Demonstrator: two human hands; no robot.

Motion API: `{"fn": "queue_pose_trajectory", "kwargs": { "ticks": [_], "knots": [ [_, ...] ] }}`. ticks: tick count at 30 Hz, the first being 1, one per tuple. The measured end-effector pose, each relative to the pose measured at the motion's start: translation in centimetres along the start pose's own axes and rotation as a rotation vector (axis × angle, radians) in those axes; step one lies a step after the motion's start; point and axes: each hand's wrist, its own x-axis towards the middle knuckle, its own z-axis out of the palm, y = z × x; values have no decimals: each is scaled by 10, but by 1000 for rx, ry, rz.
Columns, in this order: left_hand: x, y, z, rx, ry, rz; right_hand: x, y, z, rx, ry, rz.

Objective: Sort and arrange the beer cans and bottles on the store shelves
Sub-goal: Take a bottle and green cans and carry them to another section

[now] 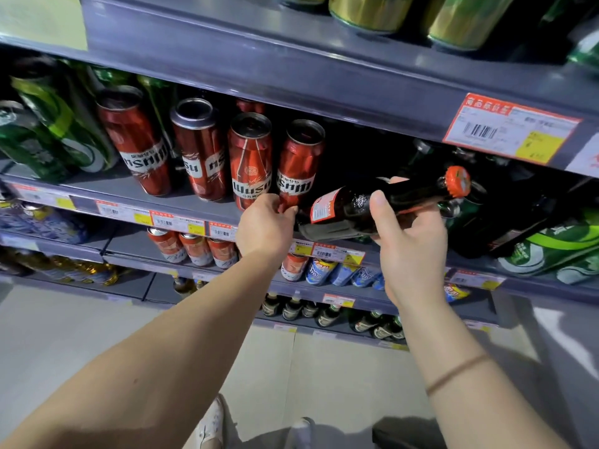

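My right hand (410,234) grips a dark glass beer bottle (353,207) with an orange cap, held tilted almost flat in front of the middle shelf (181,202), cap pointing right. My left hand (265,226) reaches to the foot of the rightmost red Wusu can (299,163), fingers curled round its base. Three more red Wusu cans (201,150) stand in a row to its left. Behind the bottle the shelf is dark, with other dark bottles (453,157) barely visible.
Green cans (55,131) lie packed at the left, green packs (551,251) at the right. Gold-green cans (372,11) stand on the top shelf. Lower shelves hold orange and blue cans (321,270) and small bottles (291,307). Price tags line the shelf edges.
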Motion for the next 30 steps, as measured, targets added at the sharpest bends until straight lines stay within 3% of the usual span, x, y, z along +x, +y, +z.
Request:
{"fn": "queue_pose_trajectory", "kwargs": {
  "ticks": [4, 7, 10, 18, 26, 30],
  "knots": [
    [-25, -17, -22, -158, -157, 214, -16, -8, -10, 11, -26, -5],
    [-42, -15, -31, -88, -389, 504, -33, -14, -19, 39, -17, 31],
    [-53, 3, -24, 16, -519, 721, -46, -19, -33, 40, 24, 84],
    [-109, 61, 24, 55, -644, 812, -65, -33, -108, -51, 222, 95],
    [-181, 128, 125, 67, -721, 836, -46, -13, -227, 3, 342, 136],
    [-211, 161, 182, 38, -799, 631, -26, 5, -312, -64, 389, 157]
  ]
}}
